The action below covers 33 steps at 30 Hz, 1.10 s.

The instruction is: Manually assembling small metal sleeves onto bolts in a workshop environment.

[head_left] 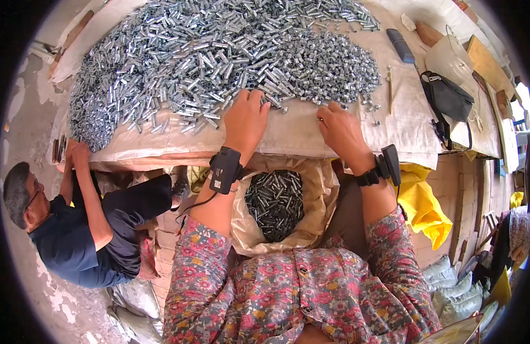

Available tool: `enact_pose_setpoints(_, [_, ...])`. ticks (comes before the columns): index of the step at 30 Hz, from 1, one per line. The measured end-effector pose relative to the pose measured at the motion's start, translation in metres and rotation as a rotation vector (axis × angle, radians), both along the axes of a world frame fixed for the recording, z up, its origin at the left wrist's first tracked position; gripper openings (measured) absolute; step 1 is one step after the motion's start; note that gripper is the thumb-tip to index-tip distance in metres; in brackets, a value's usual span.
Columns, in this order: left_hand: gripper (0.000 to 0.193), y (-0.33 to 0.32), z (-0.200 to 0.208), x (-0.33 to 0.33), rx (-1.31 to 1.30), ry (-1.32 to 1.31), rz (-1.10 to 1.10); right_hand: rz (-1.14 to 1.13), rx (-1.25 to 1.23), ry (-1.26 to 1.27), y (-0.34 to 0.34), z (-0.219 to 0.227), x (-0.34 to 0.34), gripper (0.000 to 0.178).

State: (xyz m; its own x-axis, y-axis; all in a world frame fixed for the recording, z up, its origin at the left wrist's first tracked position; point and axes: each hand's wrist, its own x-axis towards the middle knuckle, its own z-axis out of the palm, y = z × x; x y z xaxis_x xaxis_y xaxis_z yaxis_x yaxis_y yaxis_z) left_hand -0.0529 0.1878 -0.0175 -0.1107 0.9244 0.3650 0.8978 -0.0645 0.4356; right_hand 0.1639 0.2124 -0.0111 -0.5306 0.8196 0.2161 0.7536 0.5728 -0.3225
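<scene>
A large heap of silvery metal tubes point(207, 63) covers the cloth-topped table. To its right lies a pile of short metal nuts point(334, 66). My left hand point(246, 121) is at the near edge of the tubes, thumb and fingers closed round what looks like a metal tube, mostly hidden by the fingers. My right hand point(340, 131) is just in front of the short nuts, fingers pinched together; a small dark bit shows at the fingertips, too small to name. Between my forearms, an open sack point(322, 215) holds many dark metal bolts point(275, 203).
At the left, another person point(76, 229) sits with hands at the table's corner by the heap. On the table's right are a dark blue block point(401, 46), a thin stick point(390, 92), a black bag point(448, 100) and a pale plastic container point(448, 60). Yellow sacking point(422, 206) hangs below.
</scene>
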Motion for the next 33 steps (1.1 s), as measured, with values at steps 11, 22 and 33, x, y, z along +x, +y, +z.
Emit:
enact_pose_setpoints(11, [0.012,0.004,-0.007,-0.003,0.028,-0.032,-0.051,-0.012,-0.313,0.507,0.005,0.004,-0.030,0.012])
enact_pose_setpoints(22, [0.020,0.009,-0.006,-0.014,-0.124,-0.141,-0.033,0.060,-0.264,0.544,0.000,-0.006,-0.034,0.020])
enact_pose_setpoints(33, [0.017,0.014,-0.007,-0.015,-0.094,0.004,-0.061,0.047,-0.234,0.609,0.007,-0.017,-0.039,0.019])
